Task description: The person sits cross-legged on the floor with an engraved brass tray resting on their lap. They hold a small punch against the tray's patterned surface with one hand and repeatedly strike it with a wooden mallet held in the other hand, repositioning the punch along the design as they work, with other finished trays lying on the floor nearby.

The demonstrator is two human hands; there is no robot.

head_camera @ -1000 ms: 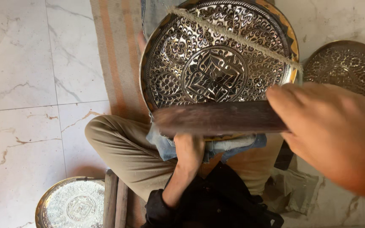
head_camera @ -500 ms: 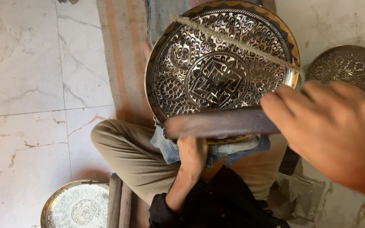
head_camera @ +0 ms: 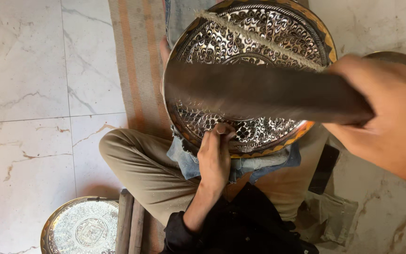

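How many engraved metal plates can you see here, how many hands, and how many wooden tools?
Engraved metal plates: 3, the large plate on the lap, a small plate on the floor, and a plate edge behind the right hand
Hands: 2, right hand and left hand
Wooden mallet: 1
Total: 6

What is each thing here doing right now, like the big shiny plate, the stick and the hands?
Big engraved plate: propped tilted on the lap, a string across its face.
Wooden mallet: gripped, blurred, in front of the plate.
Right hand: closed around the mallet.
Left hand: fingers pinched at the plate's lower part; what it holds is unclear.
Small plate: lying flat on the floor.
Blue cloth: bunched under the big plate.
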